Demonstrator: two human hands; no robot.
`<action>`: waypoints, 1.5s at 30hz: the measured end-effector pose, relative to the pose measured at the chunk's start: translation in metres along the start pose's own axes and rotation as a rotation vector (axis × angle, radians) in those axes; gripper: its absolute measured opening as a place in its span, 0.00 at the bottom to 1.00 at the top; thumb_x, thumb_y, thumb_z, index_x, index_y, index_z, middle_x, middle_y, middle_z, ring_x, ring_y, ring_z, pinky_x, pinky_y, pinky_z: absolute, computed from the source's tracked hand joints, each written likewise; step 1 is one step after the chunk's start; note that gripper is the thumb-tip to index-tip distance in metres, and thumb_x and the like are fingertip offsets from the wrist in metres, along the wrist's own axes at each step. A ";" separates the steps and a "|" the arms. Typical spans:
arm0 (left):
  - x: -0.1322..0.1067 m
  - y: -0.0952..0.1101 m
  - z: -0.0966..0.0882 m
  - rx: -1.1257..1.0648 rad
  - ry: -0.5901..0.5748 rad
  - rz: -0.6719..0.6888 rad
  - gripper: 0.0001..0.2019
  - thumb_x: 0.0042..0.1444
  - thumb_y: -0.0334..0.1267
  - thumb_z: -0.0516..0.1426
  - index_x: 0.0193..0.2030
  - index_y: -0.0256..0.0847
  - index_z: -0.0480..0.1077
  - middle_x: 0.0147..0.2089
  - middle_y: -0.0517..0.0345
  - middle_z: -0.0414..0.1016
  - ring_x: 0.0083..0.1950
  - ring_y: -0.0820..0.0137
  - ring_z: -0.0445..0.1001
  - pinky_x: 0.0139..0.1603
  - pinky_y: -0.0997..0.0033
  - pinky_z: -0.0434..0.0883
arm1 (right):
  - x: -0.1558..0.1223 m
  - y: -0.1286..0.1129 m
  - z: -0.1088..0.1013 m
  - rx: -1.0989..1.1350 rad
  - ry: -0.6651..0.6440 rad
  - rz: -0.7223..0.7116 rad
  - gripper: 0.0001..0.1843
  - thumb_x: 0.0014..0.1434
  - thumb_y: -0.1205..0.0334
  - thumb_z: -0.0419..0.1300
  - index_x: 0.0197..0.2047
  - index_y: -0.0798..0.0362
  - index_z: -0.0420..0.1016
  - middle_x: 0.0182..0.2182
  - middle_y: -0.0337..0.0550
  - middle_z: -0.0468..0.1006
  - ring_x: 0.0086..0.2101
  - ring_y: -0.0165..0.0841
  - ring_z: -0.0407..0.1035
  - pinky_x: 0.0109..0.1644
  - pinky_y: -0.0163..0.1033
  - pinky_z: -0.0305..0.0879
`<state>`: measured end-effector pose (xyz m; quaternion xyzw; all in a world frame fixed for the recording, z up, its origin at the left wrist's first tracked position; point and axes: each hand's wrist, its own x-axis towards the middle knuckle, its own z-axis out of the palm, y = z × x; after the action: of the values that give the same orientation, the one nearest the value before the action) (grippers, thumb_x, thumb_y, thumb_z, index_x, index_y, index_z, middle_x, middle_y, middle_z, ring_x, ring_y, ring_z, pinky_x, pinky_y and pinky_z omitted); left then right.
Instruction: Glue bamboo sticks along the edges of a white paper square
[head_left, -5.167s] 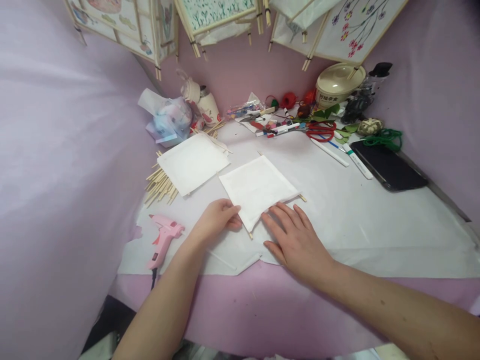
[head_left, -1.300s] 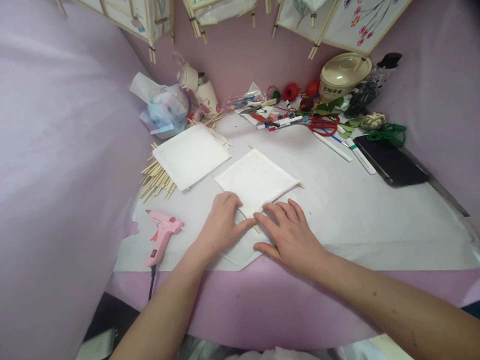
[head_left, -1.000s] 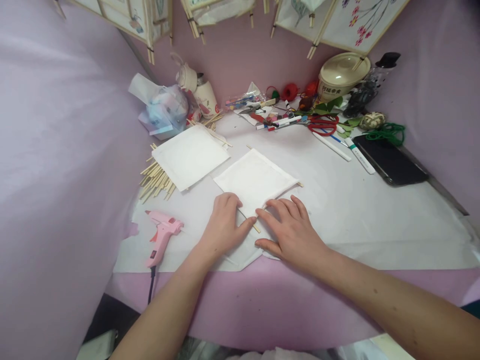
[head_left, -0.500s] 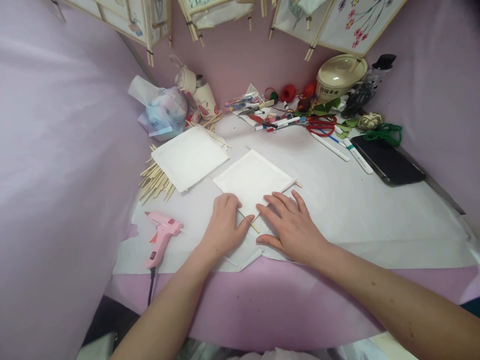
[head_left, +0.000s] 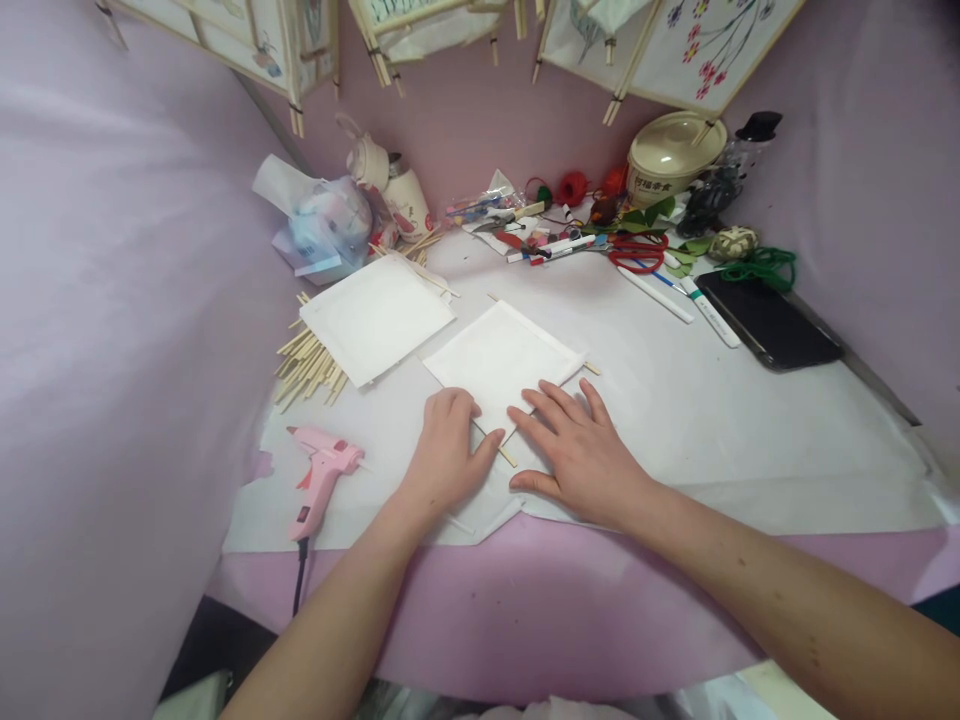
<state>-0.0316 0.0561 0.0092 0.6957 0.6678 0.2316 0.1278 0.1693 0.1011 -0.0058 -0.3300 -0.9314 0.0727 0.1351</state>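
Note:
A white paper square on a frame of thin wooden sticks (head_left: 499, 358) lies in front of me on the white table sheet (head_left: 720, 420). My left hand (head_left: 446, 455) presses on its near-left edge, fingers curled under and thumb laid along the stick. Fingers spread and flat, my right hand (head_left: 581, 450) rests on the near-right edge of the same square. Both hands meet at its near corner, where a stick end pokes out.
A second white panel (head_left: 375, 315) lies at the left on a pile of wooden sticks (head_left: 307, 365). A pink glue gun (head_left: 319, 478) sits near left. Pens, red scissors (head_left: 637, 252), a cream pot (head_left: 671, 160), green cord and a black tablet (head_left: 765, 320) line the back. Painted paper lanterns hang above.
Over the last five seconds my left hand slid onto the panel's near corner. In the last second my right hand's fingers crept slightly further onto the paper; the panel stays put.

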 end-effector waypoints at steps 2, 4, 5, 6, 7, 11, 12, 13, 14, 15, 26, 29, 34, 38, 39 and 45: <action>0.000 0.001 -0.001 -0.002 -0.006 -0.001 0.09 0.60 0.39 0.57 0.42 0.42 0.61 0.50 0.49 0.63 0.54 0.57 0.62 0.55 0.52 0.65 | 0.000 0.001 0.001 0.008 -0.013 -0.005 0.39 0.62 0.34 0.49 0.67 0.51 0.60 0.67 0.53 0.61 0.68 0.49 0.46 0.68 0.65 0.38; 0.000 0.001 -0.001 -0.001 -0.010 -0.003 0.08 0.60 0.39 0.57 0.42 0.42 0.61 0.50 0.49 0.63 0.54 0.57 0.62 0.55 0.53 0.65 | 0.001 0.001 0.002 0.017 -0.029 -0.006 0.39 0.62 0.34 0.49 0.68 0.51 0.59 0.67 0.52 0.60 0.68 0.49 0.45 0.68 0.65 0.38; 0.000 0.001 -0.001 -0.001 -0.011 -0.003 0.08 0.60 0.39 0.57 0.42 0.42 0.61 0.50 0.49 0.63 0.54 0.57 0.62 0.55 0.53 0.65 | 0.001 0.002 0.003 0.022 -0.035 -0.007 0.39 0.62 0.34 0.49 0.68 0.51 0.59 0.67 0.52 0.60 0.68 0.49 0.45 0.68 0.65 0.39; 0.000 0.001 -0.001 0.000 -0.011 -0.003 0.08 0.60 0.39 0.57 0.42 0.42 0.61 0.50 0.49 0.63 0.54 0.57 0.62 0.55 0.53 0.65 | 0.001 0.002 0.002 0.027 -0.037 -0.009 0.39 0.62 0.34 0.49 0.68 0.51 0.59 0.67 0.52 0.60 0.68 0.49 0.45 0.68 0.65 0.39; 0.000 0.001 -0.001 0.001 -0.010 -0.004 0.08 0.60 0.39 0.57 0.42 0.42 0.61 0.50 0.49 0.63 0.54 0.57 0.62 0.55 0.52 0.65 | 0.001 0.002 0.002 0.032 -0.035 -0.014 0.39 0.62 0.35 0.49 0.68 0.51 0.59 0.68 0.52 0.59 0.68 0.49 0.45 0.68 0.65 0.39; 0.000 -0.001 0.000 0.011 0.000 0.004 0.08 0.60 0.39 0.57 0.42 0.43 0.60 0.50 0.49 0.63 0.54 0.56 0.62 0.55 0.51 0.65 | -0.002 0.006 -0.009 0.040 0.006 -0.053 0.38 0.63 0.37 0.51 0.69 0.51 0.57 0.69 0.52 0.57 0.68 0.48 0.45 0.68 0.65 0.39; 0.000 -0.001 0.000 0.014 0.000 0.002 0.09 0.60 0.39 0.57 0.42 0.42 0.61 0.50 0.49 0.63 0.54 0.56 0.62 0.55 0.51 0.65 | -0.004 0.009 -0.013 0.040 0.031 -0.050 0.37 0.64 0.38 0.51 0.69 0.51 0.57 0.68 0.52 0.57 0.68 0.47 0.46 0.69 0.64 0.39; 0.000 -0.002 0.001 0.015 -0.003 -0.001 0.09 0.60 0.40 0.57 0.42 0.42 0.61 0.50 0.48 0.63 0.54 0.56 0.62 0.55 0.51 0.65 | -0.006 0.012 -0.017 0.040 0.064 -0.032 0.35 0.65 0.40 0.51 0.68 0.52 0.58 0.68 0.53 0.59 0.68 0.46 0.48 0.69 0.63 0.39; 0.000 -0.002 0.001 0.016 -0.007 -0.005 0.09 0.60 0.40 0.57 0.42 0.42 0.61 0.51 0.48 0.63 0.54 0.56 0.61 0.55 0.51 0.65 | -0.009 0.016 -0.020 0.038 0.100 0.000 0.33 0.65 0.43 0.51 0.66 0.54 0.61 0.66 0.54 0.62 0.66 0.45 0.51 0.69 0.61 0.40; 0.001 -0.002 0.000 0.014 -0.011 -0.011 0.09 0.60 0.40 0.57 0.42 0.42 0.61 0.51 0.48 0.63 0.55 0.55 0.61 0.55 0.51 0.65 | -0.012 0.021 -0.022 0.037 0.134 0.043 0.29 0.66 0.45 0.51 0.63 0.54 0.64 0.64 0.55 0.65 0.64 0.44 0.55 0.69 0.59 0.42; 0.000 -0.002 -0.001 -0.029 -0.014 -0.029 0.08 0.60 0.39 0.56 0.42 0.44 0.60 0.50 0.49 0.63 0.55 0.54 0.62 0.54 0.48 0.66 | -0.010 0.048 -0.014 -0.019 0.101 0.142 0.29 0.66 0.46 0.51 0.64 0.51 0.64 0.63 0.54 0.66 0.64 0.44 0.56 0.68 0.60 0.48; 0.000 -0.002 -0.001 -0.036 -0.004 -0.019 0.08 0.59 0.39 0.57 0.42 0.44 0.61 0.50 0.49 0.63 0.55 0.54 0.62 0.54 0.48 0.67 | -0.008 0.049 -0.013 -0.020 0.093 0.139 0.29 0.66 0.45 0.51 0.64 0.51 0.64 0.64 0.54 0.66 0.65 0.44 0.55 0.68 0.60 0.47; 0.000 -0.002 0.000 -0.029 -0.008 -0.032 0.08 0.59 0.40 0.57 0.42 0.44 0.61 0.50 0.49 0.63 0.55 0.54 0.62 0.54 0.49 0.66 | -0.003 0.051 -0.013 -0.030 0.081 0.116 0.29 0.66 0.45 0.51 0.63 0.54 0.64 0.64 0.55 0.65 0.65 0.43 0.55 0.69 0.59 0.45; 0.000 -0.001 -0.001 -0.022 -0.026 -0.032 0.08 0.60 0.40 0.56 0.42 0.44 0.60 0.51 0.49 0.62 0.55 0.55 0.61 0.54 0.50 0.66 | 0.002 0.053 -0.013 -0.038 0.065 0.092 0.29 0.66 0.45 0.53 0.62 0.56 0.64 0.63 0.55 0.67 0.65 0.43 0.55 0.70 0.58 0.43; 0.000 -0.001 -0.001 -0.023 -0.026 -0.029 0.08 0.60 0.40 0.56 0.42 0.44 0.60 0.51 0.49 0.62 0.55 0.55 0.61 0.54 0.50 0.67 | 0.003 0.054 -0.013 -0.040 0.063 0.085 0.29 0.65 0.45 0.53 0.62 0.56 0.64 0.62 0.55 0.67 0.65 0.43 0.55 0.70 0.57 0.43; 0.000 -0.002 -0.001 -0.025 -0.025 -0.027 0.08 0.61 0.39 0.56 0.42 0.43 0.60 0.51 0.49 0.62 0.55 0.55 0.61 0.54 0.50 0.66 | 0.009 0.060 -0.015 -0.059 0.057 0.032 0.27 0.65 0.45 0.54 0.59 0.55 0.65 0.60 0.54 0.69 0.61 0.41 0.61 0.70 0.55 0.41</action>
<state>-0.0338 0.0559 0.0095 0.6878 0.6726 0.2293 0.1481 0.2029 0.1538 -0.0034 -0.3507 -0.9235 0.0380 0.1505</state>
